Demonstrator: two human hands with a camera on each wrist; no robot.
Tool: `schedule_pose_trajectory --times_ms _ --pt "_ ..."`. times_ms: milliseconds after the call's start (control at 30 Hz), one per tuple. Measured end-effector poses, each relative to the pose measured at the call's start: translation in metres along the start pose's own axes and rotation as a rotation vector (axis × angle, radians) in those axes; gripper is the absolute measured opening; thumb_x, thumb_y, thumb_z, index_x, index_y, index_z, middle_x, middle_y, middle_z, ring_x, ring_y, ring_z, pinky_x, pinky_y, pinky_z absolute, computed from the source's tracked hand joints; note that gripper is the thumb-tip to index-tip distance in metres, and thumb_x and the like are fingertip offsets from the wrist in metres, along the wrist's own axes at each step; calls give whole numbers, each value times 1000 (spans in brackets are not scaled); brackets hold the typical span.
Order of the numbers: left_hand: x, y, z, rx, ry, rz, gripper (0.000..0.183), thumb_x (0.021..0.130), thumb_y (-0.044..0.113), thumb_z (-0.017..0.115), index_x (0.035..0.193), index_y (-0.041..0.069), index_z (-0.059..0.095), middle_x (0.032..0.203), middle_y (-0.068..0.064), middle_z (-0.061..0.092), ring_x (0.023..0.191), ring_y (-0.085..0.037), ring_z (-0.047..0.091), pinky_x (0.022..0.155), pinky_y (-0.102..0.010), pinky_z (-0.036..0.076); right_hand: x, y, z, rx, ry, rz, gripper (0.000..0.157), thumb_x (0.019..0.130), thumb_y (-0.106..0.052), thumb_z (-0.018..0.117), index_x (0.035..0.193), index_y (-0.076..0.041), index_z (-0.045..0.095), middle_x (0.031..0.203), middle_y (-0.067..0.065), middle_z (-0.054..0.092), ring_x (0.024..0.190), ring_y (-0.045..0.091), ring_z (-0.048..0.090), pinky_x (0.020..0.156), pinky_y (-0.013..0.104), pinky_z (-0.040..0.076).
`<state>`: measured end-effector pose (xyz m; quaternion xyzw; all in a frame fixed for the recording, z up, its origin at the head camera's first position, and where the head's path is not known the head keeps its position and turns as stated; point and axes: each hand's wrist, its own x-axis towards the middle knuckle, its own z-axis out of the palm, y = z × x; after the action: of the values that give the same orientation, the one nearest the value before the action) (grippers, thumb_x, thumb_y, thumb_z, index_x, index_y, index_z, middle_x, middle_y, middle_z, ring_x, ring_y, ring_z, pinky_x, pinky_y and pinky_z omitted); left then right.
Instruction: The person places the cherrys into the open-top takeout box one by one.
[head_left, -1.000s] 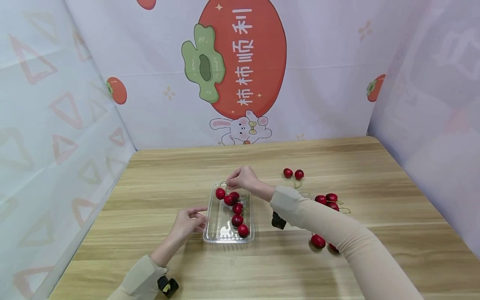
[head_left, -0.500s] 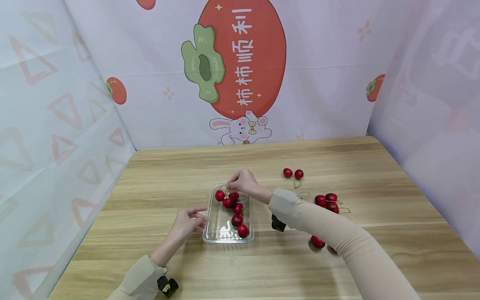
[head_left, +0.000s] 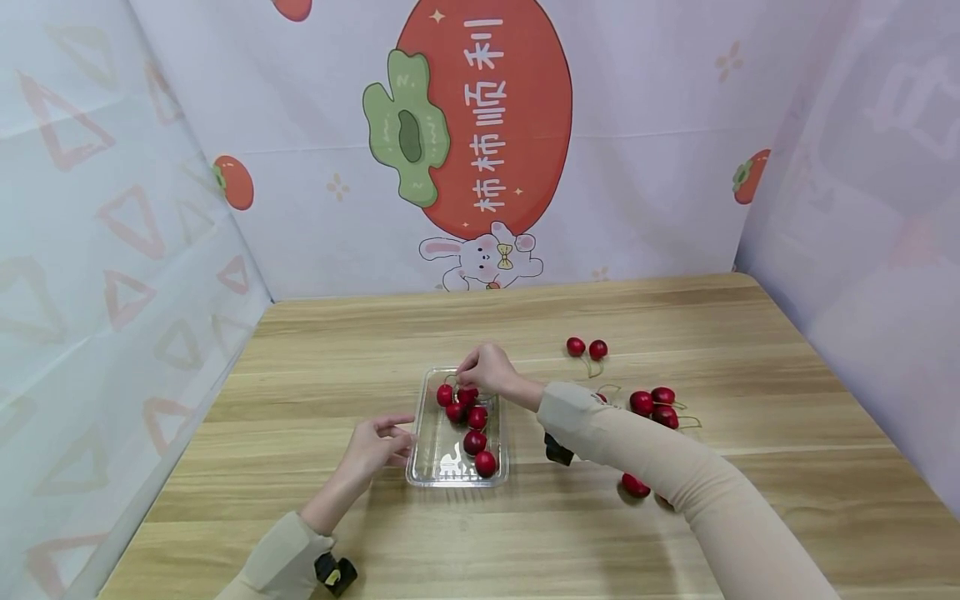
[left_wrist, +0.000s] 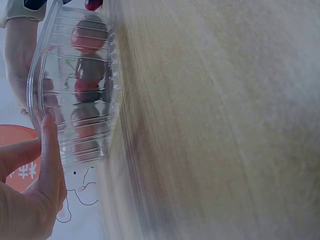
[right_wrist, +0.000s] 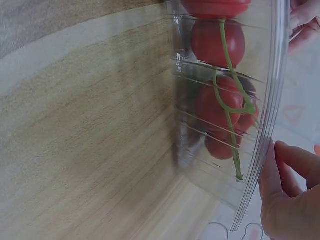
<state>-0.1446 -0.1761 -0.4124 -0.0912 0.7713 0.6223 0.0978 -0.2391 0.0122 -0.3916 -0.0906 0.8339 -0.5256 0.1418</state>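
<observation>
A clear plastic box (head_left: pixel 431 467) with several red cherries (head_left: pixel 475 442) in it stands on the wooden table. Over its far end my right hand (head_left: pixel 489 371) pinches the green stem of a pair of cherries (head_left: pixel 445 395) between thumb and finger; the cherries hang low among the others inside. In the right wrist view, the right thumb and fingertips (right_wrist: pixel 276 152) lie right at the box rim, and green stems show through the wall. My left hand (head_left: pixel 371 447) rests at the box's left side, its fingers nearly straight against the wall, as the left wrist view shows.
Two joined cherries (head_left: pixel 587 347) lie on the table at the back right. More cherries (head_left: pixel 652 404) are grouped to the right, partly hidden by the right sleeve (head_left: pixel 660 442). A printed cloth (head_left: pixel 637 208) stands behind the table, with others at both sides.
My right hand has come down a little at the far end of the box, and the cherries on the pinched stem have sunk lower and shifted slightly. The left hand has stayed in place.
</observation>
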Motion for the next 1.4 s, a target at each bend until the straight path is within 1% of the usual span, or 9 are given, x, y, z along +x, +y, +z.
schedule_pose_trajectory --times_ms 300,433,567,667,767,1033,1133,1267,1400 --pt "-2 0 0 -11 3 6 36 77 -11 55 112 -14 51 68 -6 60 56 -16 58 56 -31 56 -1 2 -3 -92 -12 -34 9 76 5 62 83 8 67 80 16 67 71 24 65 61 24 55" --pt "-1 -1 0 -11 5 7 35 77 -11 55 112 -14 51 68 -6 60 56 -16 58 56 -32 56 -1 3 -6 -79 -25 -39 13 77 5 60 89 8 65 84 17 66 72 25 65 66 28 55" --pt "-1 -1 0 -17 5 5 35 77 -11 55 112 -15 51 68 -6 60 55 -15 58 54 -29 55 -4 0 -12 -41 -55 -48 17 77 6 58 93 9 62 88 18 65 76 28 64 69 31 55" --pt "-1 -1 0 -19 3 4 36 77 -11 56 112 -14 51 68 -6 60 55 -15 58 52 -26 55 -5 -2 -17 -35 -89 -78 18 78 6 57 95 11 61 89 20 64 77 30 63 68 31 55" --pt "-1 -1 0 -17 1 6 36 77 -10 57 112 -14 51 68 -6 60 54 -15 58 52 -26 55 -7 -2 -22 -59 -122 -127 18 79 4 58 95 11 61 88 19 64 78 31 63 68 31 55" --pt "0 -1 0 -16 1 0 36 77 -10 57 112 -14 51 68 -6 60 55 -16 59 52 -26 55 -10 0 -39 -137 -180 -222 20 80 -3 61 97 8 63 88 15 65 80 33 61 71 39 54" --pt "1 -2 0 -12 1 -2 36 77 -10 57 112 -13 51 69 -7 60 56 -16 59 53 -26 55 -11 2 -46 -175 -185 -278 19 80 -4 61 95 7 64 87 14 66 77 30 62 66 31 55" --pt "0 0 0 -8 -2 0 35 77 -10 56 112 -14 51 69 -7 60 56 -16 59 52 -26 55 -12 5 -53 -231 -184 -344 17 79 -4 62 93 6 65 87 12 66 75 18 62 61 19 51" --pt "-1 0 0 -13 -3 5 35 77 -10 56 111 -13 52 71 -9 61 57 -17 60 54 -27 55 -16 7 -61 -245 -192 -363 16 79 -2 62 92 7 65 87 13 66 76 18 62 63 20 52"
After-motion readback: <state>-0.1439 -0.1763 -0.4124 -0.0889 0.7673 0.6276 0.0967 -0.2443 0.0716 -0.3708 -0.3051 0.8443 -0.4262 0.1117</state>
